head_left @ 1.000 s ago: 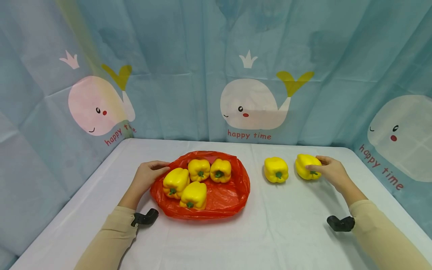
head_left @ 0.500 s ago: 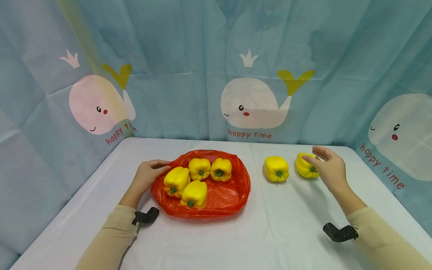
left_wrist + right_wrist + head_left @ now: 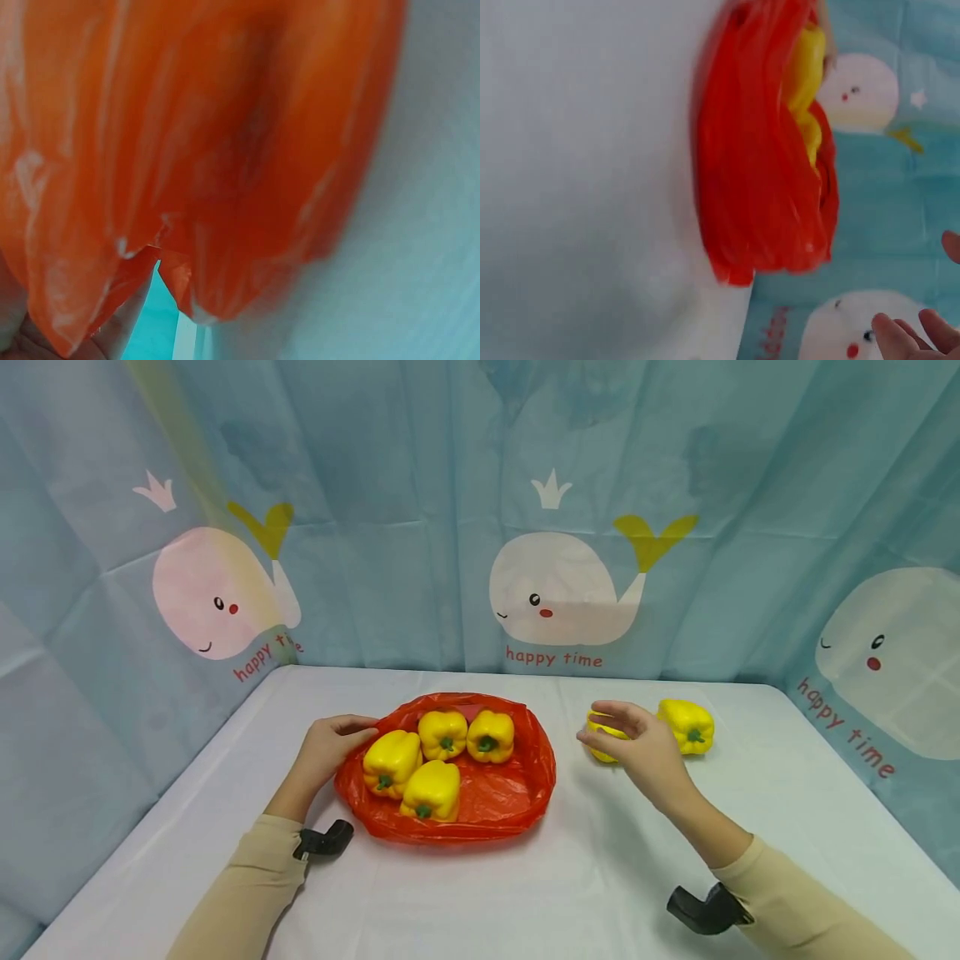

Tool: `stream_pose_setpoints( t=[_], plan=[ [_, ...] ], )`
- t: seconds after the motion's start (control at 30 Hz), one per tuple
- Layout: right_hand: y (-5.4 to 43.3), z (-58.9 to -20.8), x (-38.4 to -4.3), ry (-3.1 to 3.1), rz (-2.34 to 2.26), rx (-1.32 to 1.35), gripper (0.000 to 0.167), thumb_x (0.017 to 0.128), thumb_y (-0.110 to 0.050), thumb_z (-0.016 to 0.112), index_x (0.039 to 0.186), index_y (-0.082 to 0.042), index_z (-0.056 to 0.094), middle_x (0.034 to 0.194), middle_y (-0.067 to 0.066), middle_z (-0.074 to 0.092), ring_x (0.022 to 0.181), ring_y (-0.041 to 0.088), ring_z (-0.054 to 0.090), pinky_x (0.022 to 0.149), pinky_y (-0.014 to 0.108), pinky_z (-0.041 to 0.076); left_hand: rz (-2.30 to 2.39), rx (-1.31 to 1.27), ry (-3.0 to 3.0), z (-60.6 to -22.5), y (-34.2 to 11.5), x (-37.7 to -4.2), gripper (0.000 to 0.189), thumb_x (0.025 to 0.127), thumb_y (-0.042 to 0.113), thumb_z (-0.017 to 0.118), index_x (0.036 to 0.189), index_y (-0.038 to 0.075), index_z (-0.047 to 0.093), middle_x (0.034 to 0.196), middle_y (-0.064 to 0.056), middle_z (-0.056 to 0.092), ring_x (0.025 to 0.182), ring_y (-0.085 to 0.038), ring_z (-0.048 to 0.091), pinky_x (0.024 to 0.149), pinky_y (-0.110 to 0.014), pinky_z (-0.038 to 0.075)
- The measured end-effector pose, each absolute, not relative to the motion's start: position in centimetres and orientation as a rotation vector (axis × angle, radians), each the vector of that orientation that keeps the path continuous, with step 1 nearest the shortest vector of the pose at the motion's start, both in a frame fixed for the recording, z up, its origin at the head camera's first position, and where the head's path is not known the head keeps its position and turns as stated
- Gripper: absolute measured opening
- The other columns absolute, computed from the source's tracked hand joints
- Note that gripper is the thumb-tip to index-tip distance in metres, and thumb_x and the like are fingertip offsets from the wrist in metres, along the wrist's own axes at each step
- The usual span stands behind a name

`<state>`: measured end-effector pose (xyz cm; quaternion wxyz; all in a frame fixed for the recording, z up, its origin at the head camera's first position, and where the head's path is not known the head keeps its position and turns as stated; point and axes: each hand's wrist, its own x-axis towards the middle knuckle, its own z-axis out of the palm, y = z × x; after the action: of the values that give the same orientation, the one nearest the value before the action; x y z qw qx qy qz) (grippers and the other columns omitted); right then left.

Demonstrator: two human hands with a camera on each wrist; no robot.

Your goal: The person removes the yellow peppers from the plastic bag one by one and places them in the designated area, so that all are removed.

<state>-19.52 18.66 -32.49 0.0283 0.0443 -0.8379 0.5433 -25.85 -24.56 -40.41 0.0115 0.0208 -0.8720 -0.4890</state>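
A red plastic bag (image 3: 495,797) lies spread on the table with its mouth up, holding several yellow bell peppers (image 3: 431,791). My left hand (image 3: 327,750) grips the bag's left rim between thumb and fingers. In the left wrist view the bag (image 3: 202,150) covers most of that hand. My right hand (image 3: 641,747) hovers with parted fingers and holds nothing. It partly hides one loose bell pepper (image 3: 606,757); whether it touches it I cannot tell. Another loose bell pepper (image 3: 687,725) lies just right of the hand. Fingertips (image 3: 891,334) show in the right wrist view's lower right corner.
Under everything is a table with a white cloth (image 3: 480,902). A blue curtain (image 3: 420,585) printed with whales hangs behind and along the sides of it. Each wrist carries a black mount (image 3: 326,841).
My right hand has let go of the rightmost bell pepper, lifted, and moved left over the other loose one. The left hand and the bag have stayed in place.
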Motion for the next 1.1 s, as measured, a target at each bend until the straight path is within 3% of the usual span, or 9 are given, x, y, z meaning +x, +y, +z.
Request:
stream_pose_setpoints(
  t=[0.23, 0.53, 0.8, 1.1],
  plan=[
    [14.2, -33.3, -18.8, -2.683, 1.808, 0.199, 0.057, 0.085, -0.034, 0.078, 0.134, -0.012, 0.059, 0.137, 0.009, 0.062, 0.129, 0.030, 0.058, 0.098, 0.045, 0.055, -1.519, 0.062, -2.719, -40.5, -24.6, -26.0, 0.046, 0.096, 0.038, 0.063, 0.128, 0.005, 0.066, 0.134, -0.019, 0.063, 0.129, -0.034, 0.052, 0.110, -0.050, 0.046],
    [9.4, -34.3, -19.1, -2.771, 1.942, 0.197, 0.053, 0.082, -0.033, 0.081, 0.127, -0.010, 0.064, 0.126, 0.009, 0.067, 0.108, 0.019, 0.065, 0.094, 0.041, 0.058, -1.529, 0.076, -2.720, -40.6, -24.6, -25.7, 0.045, 0.097, 0.036, 0.063, 0.129, 0.005, 0.066, 0.135, -0.019, 0.063, 0.129, -0.034, 0.051, 0.111, -0.050, 0.045],
    [7.0, -35.2, -19.8, -2.964, 1.873, 0.231, 0.066, 0.080, -0.039, 0.082, 0.131, -0.004, 0.060, 0.132, 0.010, 0.062, 0.110, 0.022, 0.061, 0.095, 0.041, 0.057, -1.515, 0.079, -2.724, -40.6, -24.5, -25.8, 0.045, 0.097, 0.037, 0.063, 0.128, 0.005, 0.066, 0.134, -0.019, 0.063, 0.128, -0.034, 0.052, 0.110, -0.049, 0.046],
    [5.5, -35.7, -20.7, -3.040, 2.007, 0.235, 0.064, 0.082, -0.038, 0.080, 0.130, -0.001, 0.060, 0.120, 0.010, 0.067, 0.086, 0.018, 0.071, 0.082, 0.032, 0.061, -1.524, 0.089, -2.727, -40.4, -24.7, -25.9, 0.048, 0.096, 0.040, 0.064, 0.129, 0.006, 0.066, 0.134, -0.018, 0.063, 0.128, -0.033, 0.052, 0.110, -0.048, 0.046]
  ],
)
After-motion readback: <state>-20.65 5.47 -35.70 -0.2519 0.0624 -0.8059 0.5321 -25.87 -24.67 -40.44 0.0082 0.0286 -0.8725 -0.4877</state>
